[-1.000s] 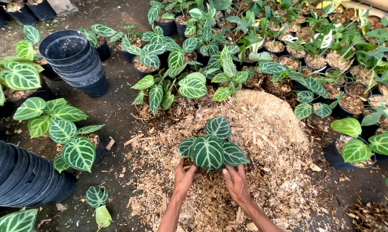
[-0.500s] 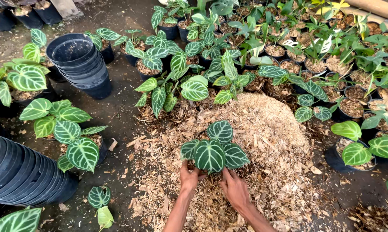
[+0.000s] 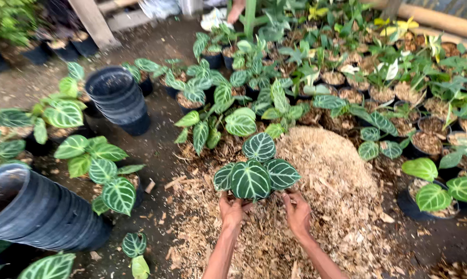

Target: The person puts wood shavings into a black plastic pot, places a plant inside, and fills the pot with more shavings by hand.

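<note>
Veined plant [image 3: 255, 175] over the wood-chip heap [image 3: 326, 170], left hand [image 3: 231, 209] and right hand [image 3: 297, 211] cupped beneath its leaves.

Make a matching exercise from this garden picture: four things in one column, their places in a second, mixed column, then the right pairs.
Things:
1. veined plant
2. upright stack of black pots
3. wood-shaving heap
4. stack of pots lying on its side

Places:
A. lower left edge
B. between both hands
C. upper left of middle
D. under and right of the held plant

Pairs: 1-B, 2-C, 3-D, 4-A
</note>
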